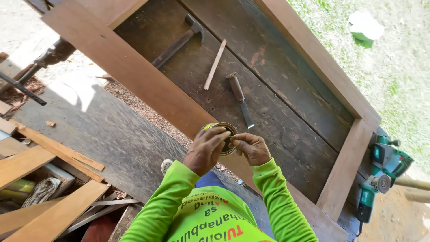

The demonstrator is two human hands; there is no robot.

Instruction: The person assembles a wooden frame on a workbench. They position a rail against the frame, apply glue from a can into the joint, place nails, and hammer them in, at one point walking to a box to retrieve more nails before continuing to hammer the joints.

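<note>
My left hand (207, 148) wraps around a small round metal tin (225, 136), holding it tilted over the edge of a wooden frame (134, 74). My right hand (251, 147) is at the tin's open mouth, fingertips pinched at its rim; whether it grips something small I cannot tell. Both arms wear bright green sleeves. Just beyond the tin, on the dark workbench (291, 130), lies a chisel (240, 99) with a wooden handle. Farther off rest a thin wooden stick (215, 64) and a claw hammer (178, 41).
A green angle grinder (380, 179) sits at the bench's right end. Loose planks (49, 157) and scrap wood pile up at lower left. Wood chips litter the ground under the frame. Grass and a white-green object (366, 27) lie at upper right.
</note>
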